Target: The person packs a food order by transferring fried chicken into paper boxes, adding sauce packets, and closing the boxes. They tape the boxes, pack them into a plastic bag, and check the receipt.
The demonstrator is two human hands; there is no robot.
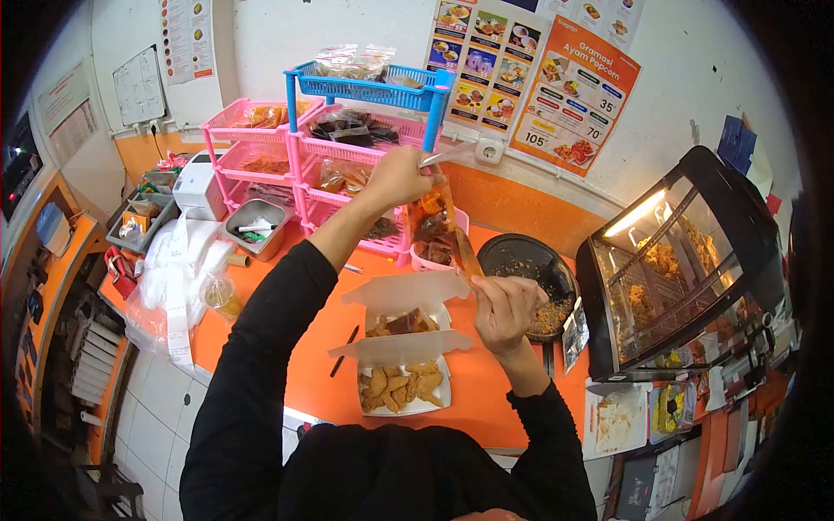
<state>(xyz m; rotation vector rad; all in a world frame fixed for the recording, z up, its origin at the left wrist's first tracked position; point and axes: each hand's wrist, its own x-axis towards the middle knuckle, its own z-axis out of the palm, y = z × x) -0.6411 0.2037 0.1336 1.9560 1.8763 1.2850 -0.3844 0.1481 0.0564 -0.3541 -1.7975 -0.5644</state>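
Observation:
My left hand (400, 180) is raised in front of the pink rack, its fingers closed on the top of a clear plastic bag of reddish-brown sauce (432, 213). Lower and to the right, my right hand (507, 311) is closed around the lower end of a brown, stick-like thing (466, 253), whose upper end meets the bag. Below my hands, an open white box (360, 379) holds golden fried pieces. Behind it, another open box (372, 314) contains food with a dark sauce packet (412, 322) on top.
A black mortar (512, 252) with crumbs stands right of my right hand, beside a lit glass food warmer (669, 260). Pink racks (306, 143) with a blue top tray (365, 89) hold packets. A metal container (259, 227), a printer (200, 187) and plastic bags (161, 269) are left.

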